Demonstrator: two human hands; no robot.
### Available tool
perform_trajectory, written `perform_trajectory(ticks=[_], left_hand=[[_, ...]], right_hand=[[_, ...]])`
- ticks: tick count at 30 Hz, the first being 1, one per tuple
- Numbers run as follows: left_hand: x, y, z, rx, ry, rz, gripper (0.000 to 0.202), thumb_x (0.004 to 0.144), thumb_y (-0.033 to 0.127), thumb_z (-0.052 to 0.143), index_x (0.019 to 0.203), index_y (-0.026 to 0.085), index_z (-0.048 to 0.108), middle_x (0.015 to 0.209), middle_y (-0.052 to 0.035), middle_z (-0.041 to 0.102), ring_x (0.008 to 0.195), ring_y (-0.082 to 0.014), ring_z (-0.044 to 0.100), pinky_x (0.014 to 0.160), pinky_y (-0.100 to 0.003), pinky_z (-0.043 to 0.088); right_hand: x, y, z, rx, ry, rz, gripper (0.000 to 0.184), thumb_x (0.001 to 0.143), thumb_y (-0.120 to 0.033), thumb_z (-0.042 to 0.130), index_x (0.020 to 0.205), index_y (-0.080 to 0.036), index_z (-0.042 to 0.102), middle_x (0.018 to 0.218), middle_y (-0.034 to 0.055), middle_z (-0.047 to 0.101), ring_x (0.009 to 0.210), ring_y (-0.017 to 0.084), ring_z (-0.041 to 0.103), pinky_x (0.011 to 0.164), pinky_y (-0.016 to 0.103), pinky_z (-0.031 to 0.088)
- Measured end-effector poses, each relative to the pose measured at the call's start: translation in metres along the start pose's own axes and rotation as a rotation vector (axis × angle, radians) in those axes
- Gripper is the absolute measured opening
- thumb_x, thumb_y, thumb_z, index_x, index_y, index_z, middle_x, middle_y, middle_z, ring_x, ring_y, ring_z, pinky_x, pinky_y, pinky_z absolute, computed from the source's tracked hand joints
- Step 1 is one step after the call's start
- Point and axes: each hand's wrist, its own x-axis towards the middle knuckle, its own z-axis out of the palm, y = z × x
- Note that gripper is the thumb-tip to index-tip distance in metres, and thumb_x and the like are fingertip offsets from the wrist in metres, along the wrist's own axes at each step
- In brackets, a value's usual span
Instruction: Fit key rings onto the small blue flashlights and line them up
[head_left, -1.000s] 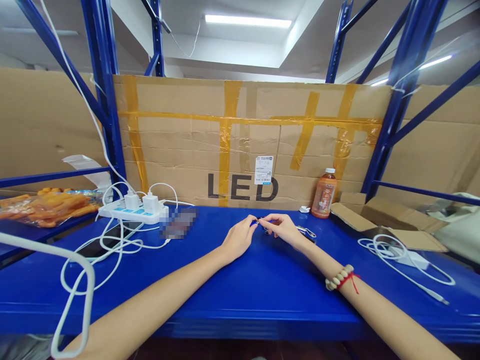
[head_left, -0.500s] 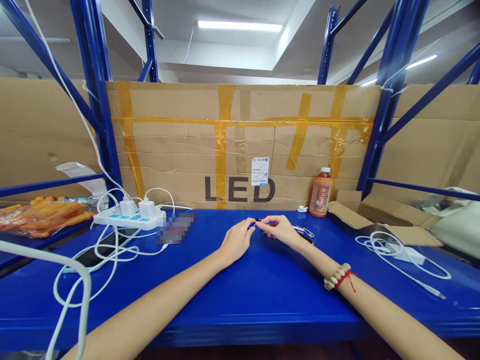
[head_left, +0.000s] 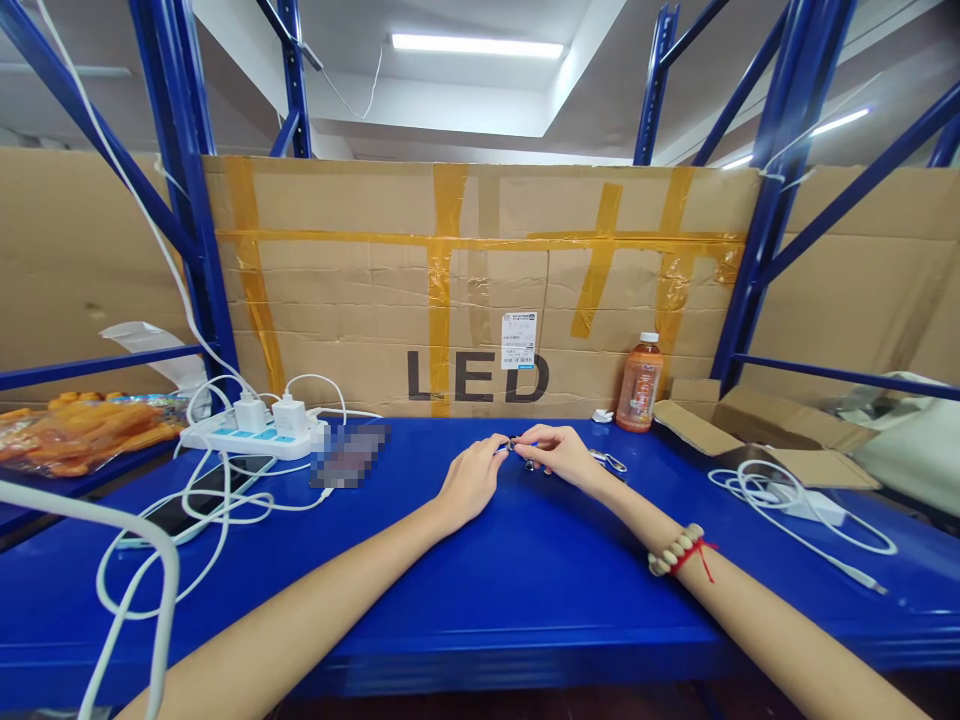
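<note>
My left hand (head_left: 471,482) and my right hand (head_left: 559,455) meet over the far middle of the blue table. Their closed fingertips pinch a small dark, shiny object (head_left: 511,444) between them; its exact kind is too small to tell. Under the right fingers hangs or lies another small dark piece with a bright spot (head_left: 529,465), partly covered. Just beyond the right wrist lies a silver metal clasp or ring (head_left: 613,462), its near end hidden by the hand. A bead bracelet with red string is around the right wrist.
Left on the blue table (head_left: 450,610) are a white power strip (head_left: 262,446) with chargers, looped white cables and a phone (head_left: 199,500). At the right stand an orange drink bottle (head_left: 639,385), an open carton (head_left: 772,450) and a coiled white cable (head_left: 795,500). Cardboard (head_left: 360,290) closes the back.
Both hands stay almost in place. The fingers have shifted slightly, and the small dark object between them shows a little more. The whole view has moved slightly.
</note>
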Motion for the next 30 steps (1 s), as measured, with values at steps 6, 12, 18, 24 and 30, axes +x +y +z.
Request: perform_trajectory(ticks=[6,12,18,24,30], left_hand=[[0.001,-0.005,0.001,-0.074,-0.049,0.021,0.020,0.089,0.027,0.032,0.099,0.022,0.048,0.098,-0.0037,0.060,0.091,-0.0171,0.055,0.081,-0.030,0.042],[-0.001,-0.006,0.000,-0.190,-0.115,0.079,0.013,0.088,0.028,0.034,0.089,0.020,0.045,0.092,-0.0032,0.060,0.087,-0.0161,0.056,0.076,-0.027,0.042],[-0.002,-0.007,0.002,-0.147,-0.126,0.102,0.010,0.088,0.026,0.034,0.088,0.020,0.042,0.089,-0.0034,0.059,0.082,-0.0166,0.056,0.070,-0.027,0.042],[-0.001,-0.011,0.006,-0.019,-0.086,0.138,0.008,0.088,0.023,0.034,0.088,0.019,0.042,0.093,-0.0051,0.058,0.086,-0.0180,0.055,0.074,-0.029,0.042],[-0.001,-0.010,0.006,0.136,-0.095,0.138,0.008,0.088,0.022,0.036,0.088,0.019,0.043,0.095,-0.0048,0.058,0.088,-0.0182,0.053,0.077,-0.030,0.041]], right_hand=[[0.001,0.005,-0.003,0.029,-0.034,-0.010,0.031,0.058,-0.042,0.070,0.070,-0.014,0.067,0.078,0.0041,0.059,0.046,0.006,0.050,0.037,0.019,0.037],[-0.003,0.005,-0.003,0.030,-0.109,-0.043,0.029,0.059,-0.041,0.070,0.061,-0.013,0.062,0.074,0.0023,0.056,0.044,0.005,0.049,0.039,0.021,0.039],[-0.006,0.001,-0.001,0.002,-0.139,-0.071,0.030,0.062,-0.042,0.068,0.059,-0.014,0.058,0.068,0.0007,0.055,0.045,0.005,0.049,0.043,0.021,0.040],[-0.009,-0.002,0.003,-0.068,-0.124,-0.033,0.031,0.060,-0.043,0.069,0.060,-0.015,0.055,0.058,-0.0020,0.053,0.042,0.006,0.048,0.042,0.020,0.037],[-0.008,-0.002,0.006,-0.091,-0.127,0.128,0.036,0.059,-0.049,0.066,0.056,-0.015,0.053,0.042,-0.0037,0.048,0.038,0.007,0.043,0.038,0.019,0.032]])
